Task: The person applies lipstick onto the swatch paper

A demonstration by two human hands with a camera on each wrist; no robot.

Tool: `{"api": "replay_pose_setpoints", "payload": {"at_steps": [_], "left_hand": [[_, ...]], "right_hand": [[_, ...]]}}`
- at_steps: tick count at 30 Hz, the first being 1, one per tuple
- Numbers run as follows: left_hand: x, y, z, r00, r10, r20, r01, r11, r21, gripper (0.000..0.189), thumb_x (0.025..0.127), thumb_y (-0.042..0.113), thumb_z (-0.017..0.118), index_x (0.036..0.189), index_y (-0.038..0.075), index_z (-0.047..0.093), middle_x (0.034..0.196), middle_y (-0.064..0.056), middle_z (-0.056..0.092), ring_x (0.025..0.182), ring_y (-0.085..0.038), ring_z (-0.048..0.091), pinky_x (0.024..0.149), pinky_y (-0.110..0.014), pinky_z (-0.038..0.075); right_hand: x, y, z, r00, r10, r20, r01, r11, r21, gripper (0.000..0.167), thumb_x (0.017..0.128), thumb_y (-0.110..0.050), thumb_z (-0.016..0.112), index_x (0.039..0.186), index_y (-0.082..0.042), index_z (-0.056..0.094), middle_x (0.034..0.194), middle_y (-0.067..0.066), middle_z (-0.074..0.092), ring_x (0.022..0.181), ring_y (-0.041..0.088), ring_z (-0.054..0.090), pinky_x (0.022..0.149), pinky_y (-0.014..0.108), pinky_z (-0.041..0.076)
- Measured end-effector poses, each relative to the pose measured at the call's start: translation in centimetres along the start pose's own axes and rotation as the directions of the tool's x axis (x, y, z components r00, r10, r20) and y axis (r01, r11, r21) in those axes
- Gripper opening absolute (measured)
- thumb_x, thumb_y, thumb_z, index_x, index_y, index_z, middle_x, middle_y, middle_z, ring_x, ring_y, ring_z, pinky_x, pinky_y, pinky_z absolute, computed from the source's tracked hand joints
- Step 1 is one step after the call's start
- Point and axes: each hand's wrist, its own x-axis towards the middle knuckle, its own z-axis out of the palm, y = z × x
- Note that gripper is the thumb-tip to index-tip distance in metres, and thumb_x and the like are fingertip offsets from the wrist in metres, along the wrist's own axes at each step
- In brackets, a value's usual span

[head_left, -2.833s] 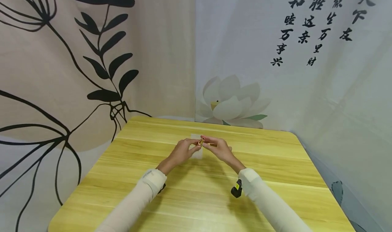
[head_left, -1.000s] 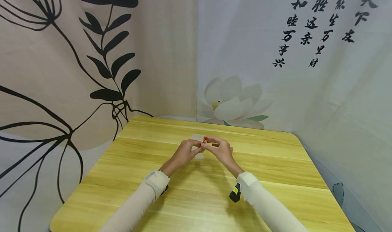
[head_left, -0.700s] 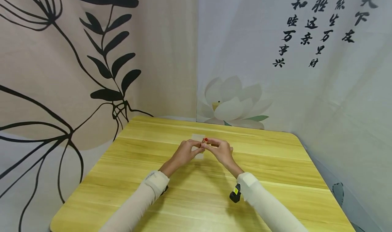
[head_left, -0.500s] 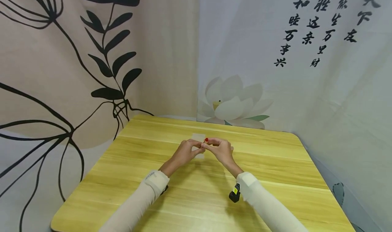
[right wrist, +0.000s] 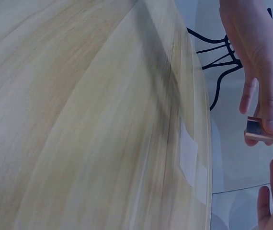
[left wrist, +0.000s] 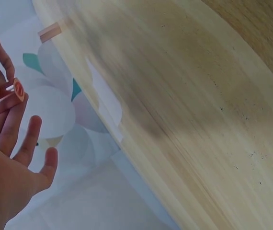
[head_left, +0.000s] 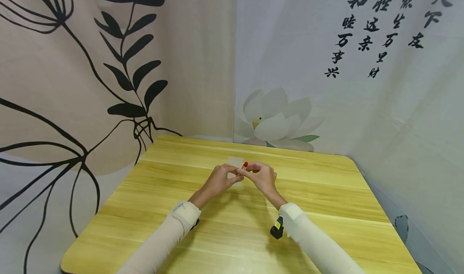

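Both hands meet over the far middle of the table around a small lipstick (head_left: 245, 165). Its red, pointed tip rises above the fingers in the head view. My left hand (head_left: 218, 178) grips the lower part of its shiny copper-coloured tube (right wrist: 261, 130), with the thumb laid along it in the right wrist view. My right hand (head_left: 264, 177) pinches the upper part between thumb and fingers. The label on the tube's base (left wrist: 18, 90) shows in the left wrist view. The fingers hide much of the tube.
A pale rectangular patch (head_left: 235, 161) lies on the yellow wood table (head_left: 224, 237) just behind the hands. Printed cloth hangings (head_left: 195, 85) close off the back and sides. A black wrist camera (head_left: 277, 227) sits under the right cuff.
At first only the tube's open end shows. The lipstick's red tip then comes into view and now stands out further, leaning slightly right. Both hands stay nearly in place.
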Motion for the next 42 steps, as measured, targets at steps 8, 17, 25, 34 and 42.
{"api": "replay_pose_setpoints", "payload": {"at_steps": [8,17,25,34,42], "left_hand": [[0.3,-0.4,0.2,1.000,-0.010,-0.008,0.010,1.000,0.017,0.024,0.095,0.030,0.078,0.116,0.018,0.080,0.107,0.001,0.077,0.116,-0.026,0.066,0.104,-0.052,0.050],[0.6,-0.7,-0.1,1.000,-0.017,-0.010,0.017,0.999,0.028,0.025,0.095,0.029,0.077,0.118,0.018,0.079,0.108,0.000,0.077,0.114,-0.026,0.067,0.101,-0.049,0.053],[2.1,-3.0,-2.6,0.997,-0.056,-0.059,0.062,0.993,0.099,0.031,0.097,0.024,0.075,0.126,0.012,0.076,0.112,-0.002,0.076,0.103,-0.028,0.068,0.087,-0.047,0.054],[4.1,-7.1,-3.1,0.993,-0.110,-0.050,0.119,0.956,0.269,0.035,0.097,0.031,0.074,0.127,0.014,0.075,0.107,-0.002,0.077,0.107,-0.029,0.066,0.094,-0.049,0.049],[5.0,-8.7,-3.7,0.987,-0.148,-0.064,0.161,0.935,0.316,0.032,0.093,0.030,0.079,0.118,0.012,0.071,0.097,-0.002,0.077,0.100,-0.027,0.066,0.095,-0.048,0.048]], "right_hand": [[0.1,0.2,0.3,1.000,0.018,-0.018,-0.019,1.000,-0.021,0.024,0.083,-0.040,0.089,0.091,-0.019,0.080,0.090,-0.003,0.079,0.094,0.025,0.072,0.099,0.065,0.022],[0.6,0.6,0.5,0.999,0.000,0.032,-0.002,0.999,0.050,0.027,0.086,-0.032,0.088,0.101,-0.013,0.078,0.096,0.002,0.079,0.093,0.022,0.074,0.098,0.046,0.053],[3.3,1.9,0.7,0.988,-0.052,0.145,0.063,0.995,-0.074,0.051,0.093,-0.032,0.081,0.135,-0.008,0.068,0.133,0.011,0.070,0.124,0.033,0.065,0.103,0.063,0.047],[6.0,4.2,1.3,0.957,0.078,0.278,0.019,0.943,-0.332,0.053,0.100,-0.031,0.073,0.147,-0.009,0.059,0.133,0.016,0.069,0.102,0.036,0.071,0.099,0.054,0.053],[6.9,5.8,2.4,0.917,0.130,0.376,0.016,0.932,-0.363,0.054,0.105,-0.027,0.064,0.152,-0.004,0.051,0.143,0.016,0.062,0.128,0.037,0.061,0.110,0.055,0.046]]}}
